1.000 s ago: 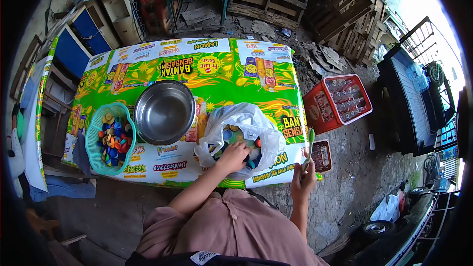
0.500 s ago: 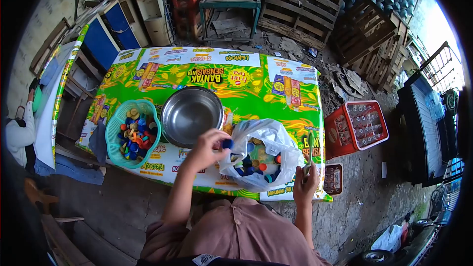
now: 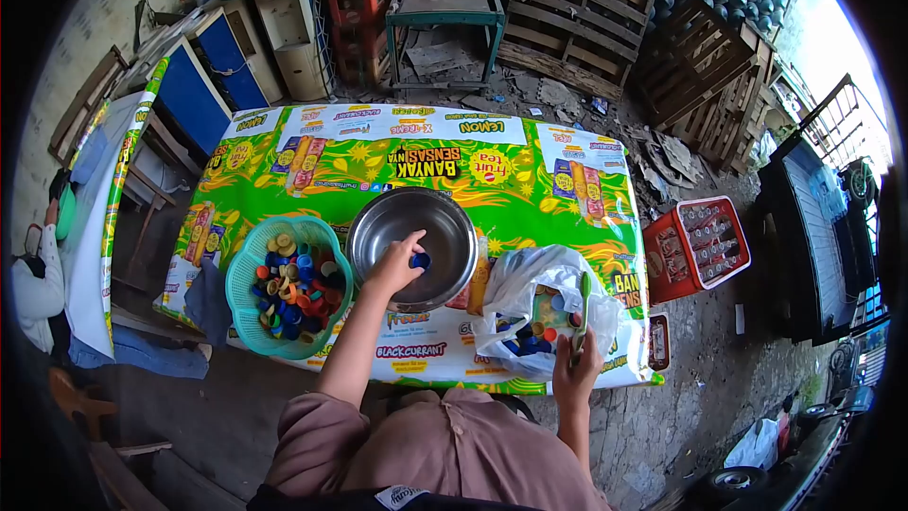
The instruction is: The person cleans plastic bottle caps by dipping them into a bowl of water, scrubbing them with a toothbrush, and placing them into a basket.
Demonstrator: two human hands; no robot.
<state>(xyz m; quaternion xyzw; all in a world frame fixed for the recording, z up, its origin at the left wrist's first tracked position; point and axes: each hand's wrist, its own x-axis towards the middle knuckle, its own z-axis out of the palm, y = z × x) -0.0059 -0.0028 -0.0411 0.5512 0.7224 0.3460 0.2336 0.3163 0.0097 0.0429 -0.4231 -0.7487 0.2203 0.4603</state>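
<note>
My left hand (image 3: pixel 397 263) reaches over the steel bowl (image 3: pixel 458 286), its fingers closed on a blue bottle cap (image 3: pixel 420 262). The visible bottom of the bowl is bare metal. My right hand (image 3: pixel 578 366) grips a slim green tool (image 3: pixel 585 299), held upright; its exact kind is hard to make out. Just beside that hand, a white plastic bag (image 3: pixel 506 282) lies open with bottle caps (image 3: pixel 537 330) of several colours inside. Left of the bowl, a turquoise basket (image 3: pixel 240 274) holds a heap of mixed bottle caps (image 3: pixel 295 291).
A printed green cloth (image 3: pixel 359 170) covers the table. On the right of it stands a red crate (image 3: pixel 671 254) of bottles. Wooden pallets (image 3: pixel 572 14) and a small teal-framed table (image 3: pixel 445 11) are at the back. Another person's sleeve (image 3: pixel 45 289) shows at far left.
My left hand has moved with the blue cap from beside the plastic bag to over the steel bowl. My right hand has come in closer to the bag. The view has shifted slightly.
</note>
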